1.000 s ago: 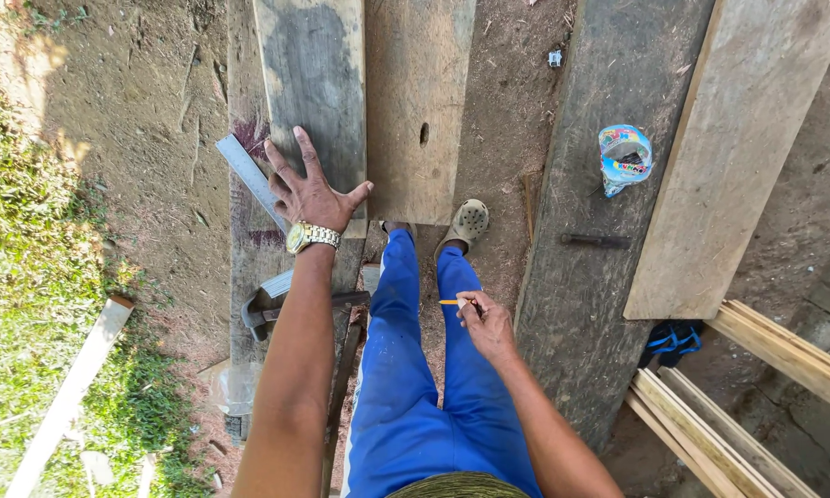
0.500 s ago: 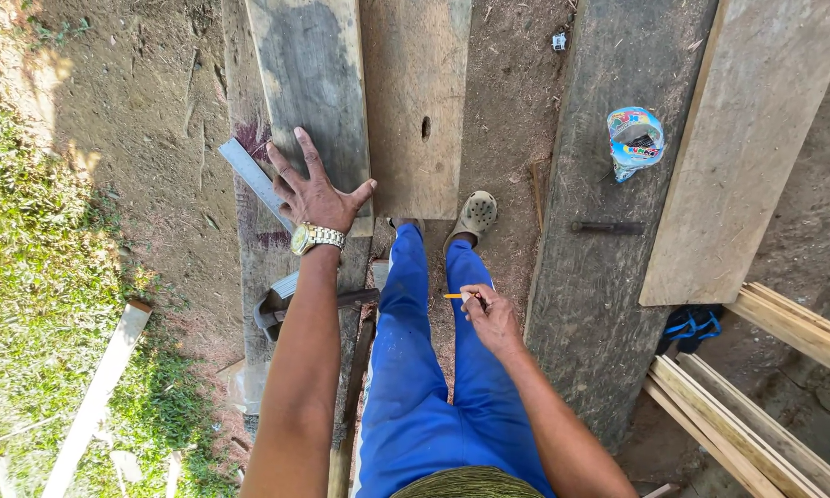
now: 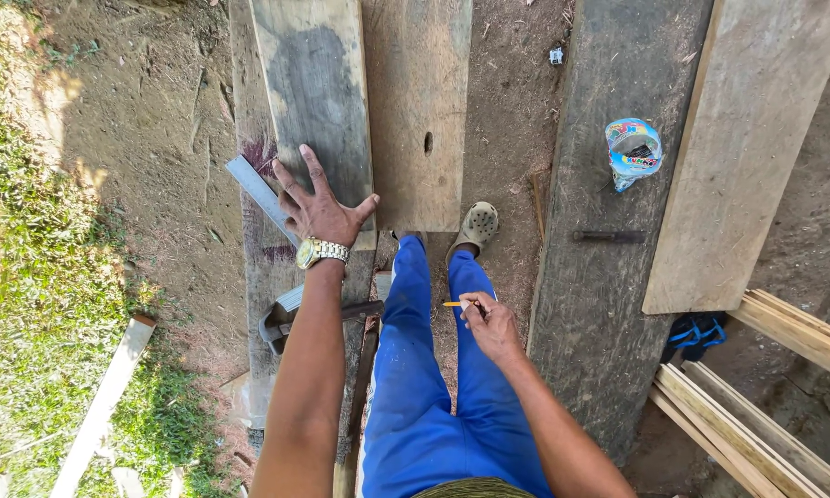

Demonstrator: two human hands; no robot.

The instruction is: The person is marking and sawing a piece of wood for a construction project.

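My left hand (image 3: 318, 207), with a watch on the wrist, lies spread flat on the near end of a grey weathered plank (image 3: 314, 101), its fingers reaching over a metal square ruler (image 3: 260, 195) at the plank's left edge. My right hand (image 3: 491, 325) hangs over my blue-trousered leg and pinches a yellow pencil (image 3: 454, 303) that points left. A paler plank with a small hole (image 3: 420, 111) lies right beside the grey one. My foot in a grey clog (image 3: 475, 226) stands at its near end.
A hammer (image 3: 290, 318) lies on the board below my left arm. To the right are a wide dark plank (image 3: 609, 277), a crumpled colourful wrapper (image 3: 633, 150), a pale board (image 3: 747, 157), stacked slats (image 3: 765, 406) and blue straps (image 3: 696, 330). Grass borders the left.
The view has shifted slightly. Both hands hold nearly the same pose: the left stays pressed on the plank, the right still holds the pencil over my leg.
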